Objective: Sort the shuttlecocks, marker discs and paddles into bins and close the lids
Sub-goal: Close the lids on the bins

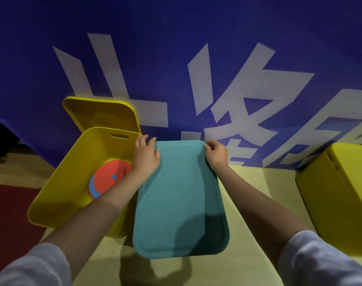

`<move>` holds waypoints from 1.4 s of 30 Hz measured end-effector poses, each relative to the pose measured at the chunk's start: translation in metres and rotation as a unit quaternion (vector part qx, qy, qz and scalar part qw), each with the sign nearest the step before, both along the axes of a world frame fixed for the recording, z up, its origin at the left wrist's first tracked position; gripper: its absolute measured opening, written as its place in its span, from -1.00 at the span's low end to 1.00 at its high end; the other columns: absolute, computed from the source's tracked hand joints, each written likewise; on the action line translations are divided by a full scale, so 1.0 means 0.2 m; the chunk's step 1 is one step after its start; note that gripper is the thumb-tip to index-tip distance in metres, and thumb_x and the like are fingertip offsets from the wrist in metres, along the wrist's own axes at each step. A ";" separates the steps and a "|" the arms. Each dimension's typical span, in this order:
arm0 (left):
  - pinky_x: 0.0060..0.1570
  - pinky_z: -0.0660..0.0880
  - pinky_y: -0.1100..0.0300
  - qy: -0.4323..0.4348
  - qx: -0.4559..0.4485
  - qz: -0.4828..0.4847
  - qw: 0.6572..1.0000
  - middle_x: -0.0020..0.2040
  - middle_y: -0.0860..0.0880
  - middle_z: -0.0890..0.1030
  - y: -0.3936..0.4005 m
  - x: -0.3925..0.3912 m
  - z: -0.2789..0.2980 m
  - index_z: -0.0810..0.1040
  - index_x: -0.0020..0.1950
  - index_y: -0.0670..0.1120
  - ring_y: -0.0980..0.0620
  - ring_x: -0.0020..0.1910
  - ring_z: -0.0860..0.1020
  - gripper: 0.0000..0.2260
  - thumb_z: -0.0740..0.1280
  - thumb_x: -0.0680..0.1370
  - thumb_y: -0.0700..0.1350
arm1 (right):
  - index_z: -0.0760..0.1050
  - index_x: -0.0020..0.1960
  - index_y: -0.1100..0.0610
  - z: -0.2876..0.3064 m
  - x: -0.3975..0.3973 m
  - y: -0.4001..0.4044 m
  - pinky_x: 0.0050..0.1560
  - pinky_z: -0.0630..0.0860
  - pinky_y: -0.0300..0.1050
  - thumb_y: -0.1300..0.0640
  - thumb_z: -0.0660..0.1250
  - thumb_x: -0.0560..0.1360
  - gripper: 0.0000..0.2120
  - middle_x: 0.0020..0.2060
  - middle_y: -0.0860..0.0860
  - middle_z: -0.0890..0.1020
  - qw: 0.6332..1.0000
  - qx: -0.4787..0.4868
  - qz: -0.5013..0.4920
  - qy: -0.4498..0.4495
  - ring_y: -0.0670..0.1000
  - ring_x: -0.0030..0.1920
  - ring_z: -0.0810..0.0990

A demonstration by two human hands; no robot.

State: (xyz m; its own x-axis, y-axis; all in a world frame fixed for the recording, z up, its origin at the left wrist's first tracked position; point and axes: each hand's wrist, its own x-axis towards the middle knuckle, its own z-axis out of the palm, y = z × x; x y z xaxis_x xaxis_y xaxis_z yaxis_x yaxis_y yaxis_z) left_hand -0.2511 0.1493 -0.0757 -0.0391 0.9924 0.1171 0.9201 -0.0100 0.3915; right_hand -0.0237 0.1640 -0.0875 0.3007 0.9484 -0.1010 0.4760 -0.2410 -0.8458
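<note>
A teal lid (180, 201) lies flat over the middle bin, hiding the bin and its contents. My left hand (146, 156) grips the lid's far left corner, and my right hand (216, 153) pinches its far right corner. To the left stands an open yellow bin (58, 195) with a stack of marker discs (107, 181) inside, the top one orange with a blue dot. Its yellow lid (101, 112) leans upright behind it against the banner. No shuttlecocks or paddles are visible.
Another yellow bin (341, 195) with its lid on sits at the right edge. A blue banner (196, 48) with large white characters rises right behind the bins. The pale yellow-green surface (248, 244) shows between the bins; a dark red floor (8, 213) lies at the left.
</note>
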 end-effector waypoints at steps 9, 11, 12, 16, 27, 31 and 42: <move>0.49 0.01 -0.04 0.142 -0.039 -0.092 0.985 0.53 -0.05 0.18 -0.39 0.15 -0.07 0.17 0.52 0.06 -0.08 0.51 0.10 -0.44 -0.04 0.53 0.19 | 0.29 0.44 0.09 -0.01 -0.02 -0.18 0.25 0.41 0.05 0.04 0.16 0.61 -0.59 0.29 0.13 0.46 0.988 0.011 0.059 -0.141 0.15 0.26 0.47; 0.47 0.05 -0.05 0.148 -0.033 -0.092 0.984 0.51 -0.06 0.23 -0.38 0.15 -0.07 0.22 0.51 0.06 -0.10 0.49 0.14 -0.47 0.02 0.55 0.18 | 0.21 0.48 0.07 -0.01 -0.01 -0.34 0.25 0.40 0.04 0.04 0.14 0.61 -0.55 0.33 0.11 0.45 0.988 0.011 0.083 -0.132 0.14 0.29 0.46; 0.47 0.06 -0.05 0.150 -0.033 -0.095 0.984 0.51 -0.06 0.24 -0.38 0.16 -0.07 0.23 0.50 0.05 -0.10 0.48 0.15 -0.49 0.05 0.56 0.16 | 0.18 0.50 0.06 -0.02 -0.01 -0.43 0.24 0.41 0.03 0.03 0.13 0.62 -0.53 0.34 0.09 0.45 0.988 0.011 0.091 -0.126 0.13 0.29 0.46; 0.43 0.10 -0.04 0.132 -0.017 -0.117 0.984 0.46 -0.06 0.33 -0.47 0.18 -0.07 0.34 0.45 0.05 -0.11 0.44 0.23 -0.57 0.10 0.59 0.08 | 0.08 0.53 0.03 -0.01 0.02 -0.74 0.19 0.44 0.03 0.02 0.07 0.63 -0.51 0.33 0.09 0.46 0.986 -0.003 0.103 -0.131 0.14 0.26 0.49; 0.45 0.08 -0.06 0.097 -0.030 -0.198 0.975 0.48 0.06 0.31 -1.11 0.13 -0.06 0.35 0.43 0.15 -0.02 0.48 0.21 -0.42 -0.11 0.48 0.23 | 0.06 0.53 0.04 0.02 0.01 -1.18 0.12 0.44 -0.05 -0.01 -0.04 0.66 -0.55 0.33 0.08 0.47 0.992 -0.062 0.090 -0.061 0.14 0.24 0.51; 0.35 0.28 -0.08 0.112 0.021 -0.198 0.974 0.36 0.05 0.47 -1.15 0.09 -0.08 0.49 0.33 0.11 -0.04 0.36 0.40 -0.53 0.02 0.51 0.15 | 0.14 0.48 0.05 -0.01 -0.05 -1.20 0.12 0.48 0.01 -0.02 -0.03 0.66 -0.58 0.29 0.06 0.50 0.996 -0.059 0.050 -0.049 0.13 0.21 0.52; 0.32 0.25 0.05 0.094 0.016 -0.228 0.969 0.35 0.08 0.44 -0.96 -0.01 -0.04 0.45 0.35 0.11 0.03 0.33 0.35 -0.49 -0.04 0.48 0.15 | 0.17 0.44 0.04 0.00 -0.16 -1.14 0.05 0.51 -0.03 -0.04 0.03 0.64 -0.60 0.20 0.09 0.49 0.996 -0.065 0.010 -0.062 0.10 0.17 0.52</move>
State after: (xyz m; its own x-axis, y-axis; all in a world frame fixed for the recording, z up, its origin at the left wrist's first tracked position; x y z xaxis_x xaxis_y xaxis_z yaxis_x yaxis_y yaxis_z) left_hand -0.2526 -0.0433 -0.0834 0.4284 0.8968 0.1103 0.8719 -0.4423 0.2100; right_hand -0.0552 -0.0648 -0.0874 0.3001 0.9355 -0.1865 0.5810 -0.3343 -0.7421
